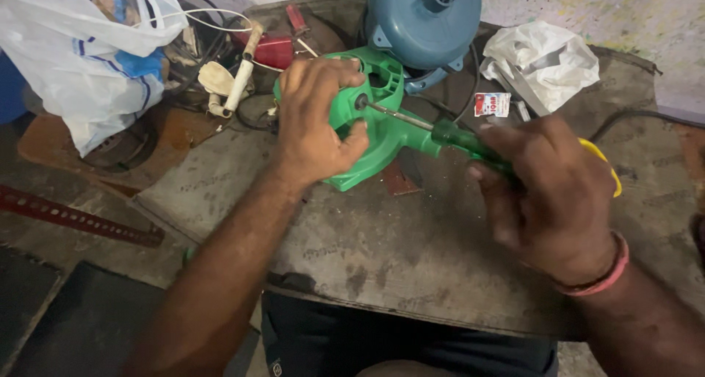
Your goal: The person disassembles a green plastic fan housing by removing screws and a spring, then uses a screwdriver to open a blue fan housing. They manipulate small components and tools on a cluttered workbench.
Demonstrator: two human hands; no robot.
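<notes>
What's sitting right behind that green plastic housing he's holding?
Behind the green housing stands a round blue motor casing, with a dark cable beside it. The left hand covers the housing's left side, so whatever lies there is hidden.

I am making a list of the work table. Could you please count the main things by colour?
Green: 2, the housing under the left hand and the screwdriver in the right hand
Blue: 1, the round motor cover
White: 2, the plastic bag and the crumpled bag
Total: 5
</notes>
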